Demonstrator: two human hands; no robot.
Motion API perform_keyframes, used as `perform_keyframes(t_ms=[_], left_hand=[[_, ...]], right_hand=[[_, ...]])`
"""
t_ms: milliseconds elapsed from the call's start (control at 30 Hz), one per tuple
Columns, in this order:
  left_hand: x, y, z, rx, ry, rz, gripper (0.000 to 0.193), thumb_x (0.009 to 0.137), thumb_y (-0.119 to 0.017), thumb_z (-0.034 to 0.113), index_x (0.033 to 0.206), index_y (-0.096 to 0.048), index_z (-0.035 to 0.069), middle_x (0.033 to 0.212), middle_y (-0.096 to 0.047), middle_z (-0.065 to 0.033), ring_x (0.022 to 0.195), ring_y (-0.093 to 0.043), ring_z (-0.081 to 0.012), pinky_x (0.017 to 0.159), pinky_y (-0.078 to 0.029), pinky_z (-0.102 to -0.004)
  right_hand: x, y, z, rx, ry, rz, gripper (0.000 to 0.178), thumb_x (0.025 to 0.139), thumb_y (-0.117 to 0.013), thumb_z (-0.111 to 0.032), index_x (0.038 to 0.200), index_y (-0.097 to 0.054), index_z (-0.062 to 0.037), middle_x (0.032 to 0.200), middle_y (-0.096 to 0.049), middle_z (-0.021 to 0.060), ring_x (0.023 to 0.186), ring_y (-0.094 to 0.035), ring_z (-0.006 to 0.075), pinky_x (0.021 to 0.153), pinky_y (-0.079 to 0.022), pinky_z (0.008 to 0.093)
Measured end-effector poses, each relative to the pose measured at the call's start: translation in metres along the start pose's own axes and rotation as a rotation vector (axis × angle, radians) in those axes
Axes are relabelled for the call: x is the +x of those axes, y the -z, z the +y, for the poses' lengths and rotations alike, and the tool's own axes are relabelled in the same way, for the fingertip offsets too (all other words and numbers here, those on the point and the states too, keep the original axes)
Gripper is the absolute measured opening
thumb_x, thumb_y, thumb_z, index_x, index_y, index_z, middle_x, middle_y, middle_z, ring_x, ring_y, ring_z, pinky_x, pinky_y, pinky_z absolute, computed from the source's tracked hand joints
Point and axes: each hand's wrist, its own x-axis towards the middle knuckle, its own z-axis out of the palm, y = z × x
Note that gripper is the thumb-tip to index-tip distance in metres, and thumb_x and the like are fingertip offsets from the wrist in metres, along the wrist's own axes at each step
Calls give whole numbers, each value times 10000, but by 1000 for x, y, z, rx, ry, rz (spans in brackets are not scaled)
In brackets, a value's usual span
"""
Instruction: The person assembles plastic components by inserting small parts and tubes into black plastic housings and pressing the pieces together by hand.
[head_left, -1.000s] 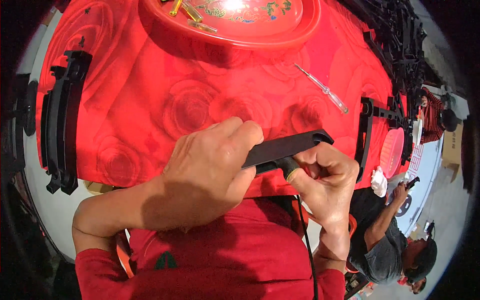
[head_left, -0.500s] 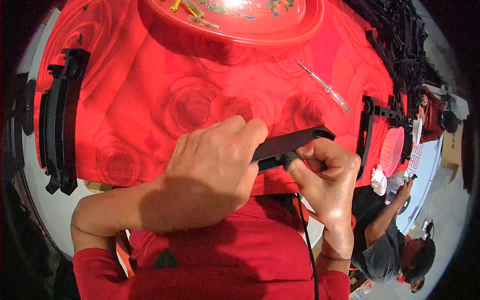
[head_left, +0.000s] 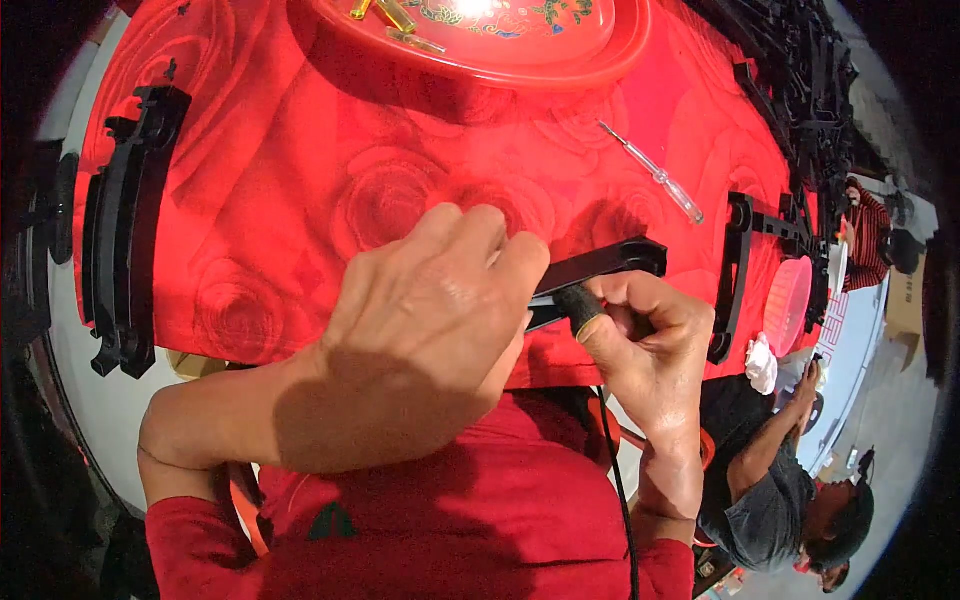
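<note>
Above the table's near edge, a long black plastic part (head_left: 606, 263) with a rounded notch at its right end is held between both hands. My left hand (head_left: 430, 320) is closed around its left end, fingers curled over the top and hiding that end. My right hand (head_left: 650, 340) grips the right portion, its thumb covered by a dark finger cot (head_left: 577, 309) and pressed against the part's near side. A pale strip shows beside the thumb. A clear-handled screwdriver (head_left: 660, 178) lies on the red cloth beyond my right hand.
A red tray (head_left: 480, 75) with small yellow tubes (head_left: 395, 14) stands at the far side. Black plastic parts (head_left: 140, 230) are stacked at left; more (head_left: 735, 275) lie at right, beside a pink basket (head_left: 787, 305) and crumpled white tissue (head_left: 761, 363). A person (head_left: 780, 490) sits at the right.
The black part has tilted so that its inner side shows more. My left hand has shifted slightly right, and my right thumb has turned against the part.
</note>
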Motion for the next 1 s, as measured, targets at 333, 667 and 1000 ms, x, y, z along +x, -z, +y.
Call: perform_keyframes(t_ms=[333, 667, 1000], left_hand=[[16, 1, 0, -6, 91, -146, 203, 867, -716, 151, 1002, -583, 80, 889, -558, -112, 864, -593, -342, 695, -485, -494], [17, -4, 1, -41, 120, -92, 211, 824, -749, 119, 950, -582, 88, 884, -567, -96, 846, -594, -328, 687, -492, -478], [21, -3, 2, -21, 107, -72, 216, 796, -767, 134, 911, -589, 92, 855, -573, -98, 820, -594, -330, 673, -490, -476]], right_hand=[[-4, 14, 7, 69, 19, -119, 258, 831, -693, 11, 1078, -764, 30, 733, -613, 22, 643, -523, 42, 563, -430, 244], [1, 23, 22, -42, 247, -199, 335, 854, -691, 16, 1187, -717, 38, 741, -613, 87, 603, -572, 120, 564, -452, 275], [8, 37, 25, -78, 197, -240, 338, 892, -668, 9, 1228, -706, 19, 793, -655, 112, 652, -617, 140, 613, -500, 286]])
